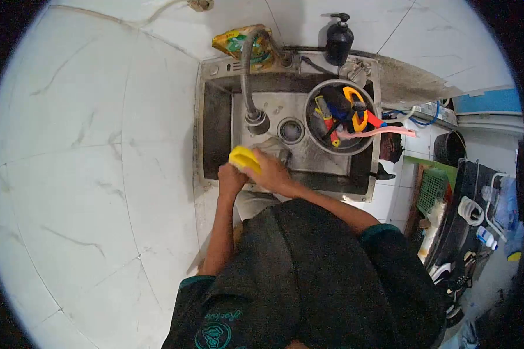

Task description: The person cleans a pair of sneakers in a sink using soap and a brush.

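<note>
My right hand (pixel 272 173) is closed on a yellow block that looks like a sponge (pixel 243 157), above the front edge of the steel sink (pixel 326 164). Right beside it, my left hand (pixel 232 179) is curled into a grip under the sponge's left end; what it holds is hidden. Beyond my hands a greyish object (pixel 273 148), partly covered, lies in the basin near the drain (pixel 290 131). The grey hose faucet (pixel 247 70) arches down over the basin, left of the drain.
A metal bowl (pixel 314 136) at the basin's right holds several tools, including a yellow-orange handle (pixel 362 120) and a pink handle (pixel 390 130) jutting past the rim. Behind stand a black pump bottle (pixel 339 42) and a yellow-green pouch (pixel 230 42). Shelved items (pixel 471 210) are at right.
</note>
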A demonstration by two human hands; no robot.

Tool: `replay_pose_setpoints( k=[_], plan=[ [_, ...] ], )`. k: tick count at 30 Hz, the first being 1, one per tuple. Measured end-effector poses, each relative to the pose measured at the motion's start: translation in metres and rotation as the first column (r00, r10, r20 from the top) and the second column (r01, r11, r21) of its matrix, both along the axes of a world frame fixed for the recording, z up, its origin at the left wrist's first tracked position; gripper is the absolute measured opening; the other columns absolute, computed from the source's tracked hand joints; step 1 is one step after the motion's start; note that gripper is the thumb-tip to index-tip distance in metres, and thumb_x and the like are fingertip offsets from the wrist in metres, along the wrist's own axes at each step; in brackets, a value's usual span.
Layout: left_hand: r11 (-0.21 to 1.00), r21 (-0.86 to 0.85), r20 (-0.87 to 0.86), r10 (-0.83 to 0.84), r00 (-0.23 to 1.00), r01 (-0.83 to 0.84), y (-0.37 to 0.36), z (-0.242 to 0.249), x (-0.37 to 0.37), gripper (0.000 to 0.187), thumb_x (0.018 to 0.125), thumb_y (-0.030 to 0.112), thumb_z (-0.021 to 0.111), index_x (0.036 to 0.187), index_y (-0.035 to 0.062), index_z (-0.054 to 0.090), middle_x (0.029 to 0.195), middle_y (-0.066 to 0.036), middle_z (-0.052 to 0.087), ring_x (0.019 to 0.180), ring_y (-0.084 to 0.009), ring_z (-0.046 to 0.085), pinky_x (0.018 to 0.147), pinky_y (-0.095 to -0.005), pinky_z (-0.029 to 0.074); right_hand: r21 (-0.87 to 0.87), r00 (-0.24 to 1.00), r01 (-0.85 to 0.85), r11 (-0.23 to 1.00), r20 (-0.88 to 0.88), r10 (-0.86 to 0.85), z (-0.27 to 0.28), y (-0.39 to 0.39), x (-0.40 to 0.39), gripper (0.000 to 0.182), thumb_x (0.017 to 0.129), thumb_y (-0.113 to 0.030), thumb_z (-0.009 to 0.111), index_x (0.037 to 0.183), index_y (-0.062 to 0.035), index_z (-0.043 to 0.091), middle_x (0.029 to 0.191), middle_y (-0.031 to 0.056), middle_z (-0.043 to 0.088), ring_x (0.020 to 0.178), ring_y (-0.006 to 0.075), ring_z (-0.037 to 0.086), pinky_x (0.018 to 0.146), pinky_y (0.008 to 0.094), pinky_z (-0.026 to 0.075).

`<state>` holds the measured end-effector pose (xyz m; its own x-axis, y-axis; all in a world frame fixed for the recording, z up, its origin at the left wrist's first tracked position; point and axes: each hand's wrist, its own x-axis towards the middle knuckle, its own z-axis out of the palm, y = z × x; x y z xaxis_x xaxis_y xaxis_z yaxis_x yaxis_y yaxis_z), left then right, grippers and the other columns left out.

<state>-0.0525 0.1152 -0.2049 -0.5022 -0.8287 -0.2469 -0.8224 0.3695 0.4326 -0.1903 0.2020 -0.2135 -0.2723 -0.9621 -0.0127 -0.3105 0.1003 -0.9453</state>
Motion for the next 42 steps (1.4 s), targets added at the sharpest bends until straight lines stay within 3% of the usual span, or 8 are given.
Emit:
replay_pose_setpoints(
  k=[12, 15, 18, 21, 24, 27, 30, 42],
  plan=[
    [0.998, 0.019, 0.185, 0.060, 0.981, -0.065, 0.016, -0.014, 0.010, 0.056, 0.062, 0.029, 0.083, 0.108, 0.0018, 0.068, 0.093, -0.022, 0.069, 0.083, -0.0355, 0.069, 0.075, -0.0411, 0.054, 0.191, 0.993, -0.096, 0.977, 0.082, 0.082, 0.010, -0.004, -0.003, 0.048, 0.083, -0.029, 0.066, 0.120, -0.0031, 0.049, 0.092, 0.0251, 0.066, 0.086, 0.0458, 0.064, 0.075, 0.0524, 0.051],
    [0.989, -0.018, -0.153, 0.143, 0.978, -0.147, 0.026, 0.002, -0.001, 0.049, 0.061, 0.027, 0.083, 0.100, 0.0006, 0.068, 0.089, -0.023, 0.068, 0.080, -0.0366, 0.068, 0.072, -0.0420, 0.053, 0.268, 0.997, 0.047, 0.962, -0.077, -0.028, -0.010, -0.020, -0.015, 0.049, 0.083, -0.031, 0.066, 0.118, -0.0008, 0.049, 0.092, 0.0251, 0.066, 0.086, 0.0458, 0.064, 0.076, 0.0529, 0.050],
    [0.996, 0.000, 0.175, 0.091, 0.980, -0.092, 0.025, -0.015, 0.014, 0.058, 0.061, 0.028, 0.084, 0.108, 0.0005, 0.067, 0.092, -0.022, 0.069, 0.081, -0.0353, 0.069, 0.074, -0.0409, 0.054, 0.262, 0.989, -0.122, 0.957, 0.118, 0.094, 0.019, -0.003, -0.010, 0.043, 0.085, -0.033, 0.065, 0.113, -0.0031, 0.053, 0.091, 0.0239, 0.066, 0.088, 0.0423, 0.064, 0.075, 0.0501, 0.050],
    [0.991, -0.053, -0.163, 0.116, 0.980, -0.126, 0.032, -0.005, -0.001, 0.049, 0.059, 0.025, 0.084, 0.098, -0.0001, 0.068, 0.086, -0.022, 0.068, 0.078, -0.0371, 0.068, 0.072, -0.0422, 0.053, 0.292, 0.998, -0.062, 0.954, 0.041, 0.053, 0.001, -0.007, -0.016, 0.049, 0.084, -0.031, 0.065, 0.117, 0.0018, 0.050, 0.089, 0.0257, 0.066, 0.085, 0.0451, 0.064, 0.074, 0.0518, 0.051],
    [0.993, -0.001, 0.251, 0.112, 0.961, -0.116, 0.027, -0.016, 0.011, 0.059, 0.059, 0.028, 0.086, 0.108, 0.0012, 0.068, 0.091, -0.021, 0.069, 0.079, -0.0355, 0.069, 0.073, -0.0401, 0.054, 0.236, 0.998, -0.067, 0.969, 0.032, 0.061, 0.005, 0.004, 0.000, 0.055, 0.083, -0.032, 0.065, 0.118, 0.0072, 0.049, 0.087, 0.0288, 0.065, 0.083, 0.0457, 0.065, 0.075, 0.0526, 0.051],
    [0.989, -0.069, -0.203, 0.112, 0.973, -0.128, 0.032, -0.007, 0.002, 0.052, 0.060, 0.025, 0.086, 0.103, 0.0022, 0.068, 0.088, -0.021, 0.069, 0.078, -0.0372, 0.068, 0.071, -0.0404, 0.054, 0.276, 1.000, 0.008, 0.961, -0.017, -0.003, -0.007, -0.010, -0.013, 0.054, 0.084, -0.032, 0.065, 0.116, 0.0082, 0.049, 0.087, 0.0295, 0.065, 0.084, 0.0457, 0.064, 0.075, 0.0525, 0.051],
    [0.994, -0.024, 0.214, 0.110, 0.971, -0.107, 0.027, -0.013, 0.012, 0.061, 0.059, 0.027, 0.086, 0.113, 0.0046, 0.067, 0.093, -0.020, 0.070, 0.083, -0.0348, 0.069, 0.074, -0.0387, 0.054, 0.265, 0.999, -0.034, 0.964, 0.041, 0.024, 0.003, 0.003, 0.003, 0.053, 0.084, -0.032, 0.065, 0.115, 0.0074, 0.050, 0.092, 0.0301, 0.064, 0.088, 0.0460, 0.064, 0.077, 0.0521, 0.051],
    [0.999, -0.035, -0.088, -0.003, 0.996, 0.000, 0.023, -0.006, 0.012, 0.063, 0.062, 0.023, 0.086, 0.119, 0.0077, 0.065, 0.104, -0.018, 0.069, 0.093, -0.0321, 0.068, 0.081, -0.0377, 0.053, 0.342, 0.999, 0.019, 0.939, -0.035, -0.008, -0.069, -0.014, -0.012, 0.062, 0.083, -0.035, 0.065, 0.124, 0.0071, 0.048, 0.102, 0.0296, 0.063, 0.098, 0.0446, 0.062, 0.087, 0.0505, 0.048]
  ],
)
